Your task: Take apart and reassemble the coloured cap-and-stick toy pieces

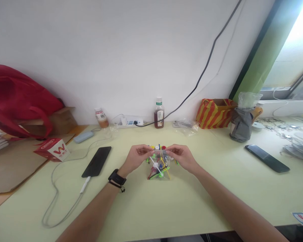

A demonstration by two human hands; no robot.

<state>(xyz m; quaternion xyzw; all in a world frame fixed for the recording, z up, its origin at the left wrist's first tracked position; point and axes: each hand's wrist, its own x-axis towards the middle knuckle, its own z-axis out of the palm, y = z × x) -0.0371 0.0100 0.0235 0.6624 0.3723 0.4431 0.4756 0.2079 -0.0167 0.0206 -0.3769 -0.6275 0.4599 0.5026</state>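
A clear plastic bag with several small coloured plastic parts in it hangs between my two hands over the table. My left hand pinches its upper left edge between thumb and fingers, and a black watch sits on that wrist. At the upper right edge, my right hand pinches the bag in the same way. White, yellow, green and red pieces show through the film. More coloured pieces, among them a red one, appear just behind the bag's top edge; whether they lie inside it I cannot tell.
Left of my hands lies a black phone on a white cable, near a red and white box. By the wall stand a dark drink bottle, a power strip and a striped bag. Another phone rests at right.
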